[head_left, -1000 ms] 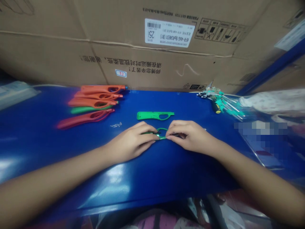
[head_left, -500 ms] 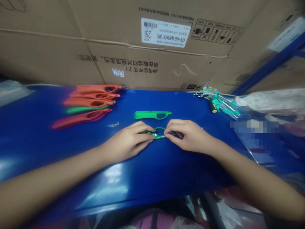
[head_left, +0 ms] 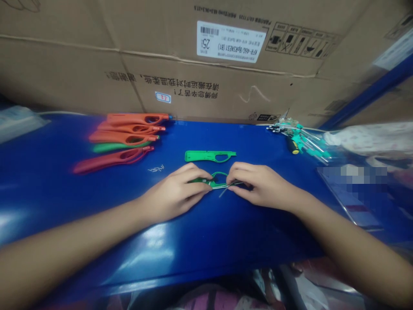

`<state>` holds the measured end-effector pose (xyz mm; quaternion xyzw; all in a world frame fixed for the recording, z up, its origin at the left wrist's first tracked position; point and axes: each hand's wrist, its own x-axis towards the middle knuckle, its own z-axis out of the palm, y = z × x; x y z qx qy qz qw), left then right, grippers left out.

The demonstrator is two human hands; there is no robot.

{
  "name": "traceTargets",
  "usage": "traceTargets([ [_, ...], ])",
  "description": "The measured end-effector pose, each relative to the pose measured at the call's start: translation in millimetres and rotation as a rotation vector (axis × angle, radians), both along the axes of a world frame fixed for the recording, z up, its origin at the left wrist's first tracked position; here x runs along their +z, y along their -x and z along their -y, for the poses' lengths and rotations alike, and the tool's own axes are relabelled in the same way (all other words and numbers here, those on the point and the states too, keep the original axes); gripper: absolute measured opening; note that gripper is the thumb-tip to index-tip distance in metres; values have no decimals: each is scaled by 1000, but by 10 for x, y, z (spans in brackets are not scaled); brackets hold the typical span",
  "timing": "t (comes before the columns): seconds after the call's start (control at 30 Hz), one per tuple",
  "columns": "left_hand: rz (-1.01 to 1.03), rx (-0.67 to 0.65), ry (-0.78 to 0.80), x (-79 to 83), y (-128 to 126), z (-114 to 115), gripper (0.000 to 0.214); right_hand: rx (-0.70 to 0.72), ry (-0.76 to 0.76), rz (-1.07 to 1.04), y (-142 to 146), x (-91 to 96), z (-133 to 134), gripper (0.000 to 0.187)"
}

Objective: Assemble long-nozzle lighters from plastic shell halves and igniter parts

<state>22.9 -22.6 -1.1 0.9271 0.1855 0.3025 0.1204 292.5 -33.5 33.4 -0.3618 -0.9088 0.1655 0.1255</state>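
Note:
Both my hands rest on the blue table (head_left: 200,241) around a green plastic lighter shell (head_left: 217,180) with a trigger loop. My left hand (head_left: 177,190) is closed on its left end, fingers pinched over it. My right hand (head_left: 262,183) is closed on its right end and pinches a thin metal wire (head_left: 225,189) that sticks out towards me. A second green shell half (head_left: 209,156) lies flat just beyond the hands.
A pile of orange, red and green lighter bodies (head_left: 124,137) lies at the back left. Small metal bits (head_left: 157,168) lie near my left hand. A screwdriver and teal parts (head_left: 298,138) sit back right beside a clear bag (head_left: 358,193). Cardboard boxes (head_left: 206,60) wall the back.
A thin wire now shows slanting out below the green shell between my hands. The hands stay in the same place; only the camera shifted slightly.

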Motion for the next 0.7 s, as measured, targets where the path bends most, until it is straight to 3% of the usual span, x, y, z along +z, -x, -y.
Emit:
traceTargets([
  [0.7,-137,-25,2,40,3,-4,34,79,-89,62,-12,-61,0,10],
])
